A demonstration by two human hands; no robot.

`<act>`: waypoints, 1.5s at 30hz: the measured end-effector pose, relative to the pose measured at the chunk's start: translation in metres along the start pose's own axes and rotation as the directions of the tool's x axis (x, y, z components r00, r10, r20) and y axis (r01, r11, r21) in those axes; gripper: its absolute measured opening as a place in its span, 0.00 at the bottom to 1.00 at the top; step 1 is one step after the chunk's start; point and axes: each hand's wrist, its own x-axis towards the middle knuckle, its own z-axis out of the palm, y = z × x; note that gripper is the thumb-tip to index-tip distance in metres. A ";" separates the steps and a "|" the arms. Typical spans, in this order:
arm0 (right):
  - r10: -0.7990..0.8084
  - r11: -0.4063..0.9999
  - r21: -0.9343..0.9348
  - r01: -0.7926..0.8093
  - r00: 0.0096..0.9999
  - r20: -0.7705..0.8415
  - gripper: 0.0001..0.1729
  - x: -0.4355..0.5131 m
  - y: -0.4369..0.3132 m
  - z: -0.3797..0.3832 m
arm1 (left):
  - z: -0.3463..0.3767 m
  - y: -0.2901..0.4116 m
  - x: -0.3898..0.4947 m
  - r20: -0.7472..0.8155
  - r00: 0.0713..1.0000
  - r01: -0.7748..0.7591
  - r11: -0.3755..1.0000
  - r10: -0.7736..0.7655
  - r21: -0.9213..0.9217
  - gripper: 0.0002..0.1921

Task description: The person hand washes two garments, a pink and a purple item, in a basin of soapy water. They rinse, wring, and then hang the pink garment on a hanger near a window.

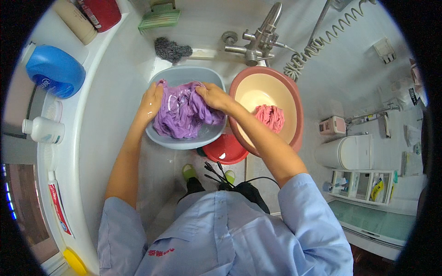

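Both my hands grip a wet purple cloth point(181, 110), bunched up over a light blue-grey plastic basin point(169, 143). My left hand point(151, 101) pinches its left edge, and water glistens on the wrist. At the upper right of the cloth, my right hand point(214, 97) holds a gathered fold between thumb and fingers. The lower part of the cloth hangs into the basin. To the right stands a pink-rimmed basin point(296, 114) with a cream inside, and a crumpled pink cloth point(271, 118) lies in it. My right forearm passes over this second basin.
Below the basins sits a red basin point(226, 151). A chrome faucet point(255, 41) juts from the wall behind, near a coiled hose point(304, 58). A dark mesh cloth point(171, 50) lies behind the blue-grey basin. The left ledge holds a blue bottle point(55, 70) and a toothpaste tube point(59, 205).
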 end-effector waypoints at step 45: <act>-0.084 0.992 0.036 0.119 0.856 -0.510 0.14 0.010 -0.020 0.084 | 0.081 -0.059 0.001 0.406 0.813 0.485 0.100 -0.416 -0.869 0.17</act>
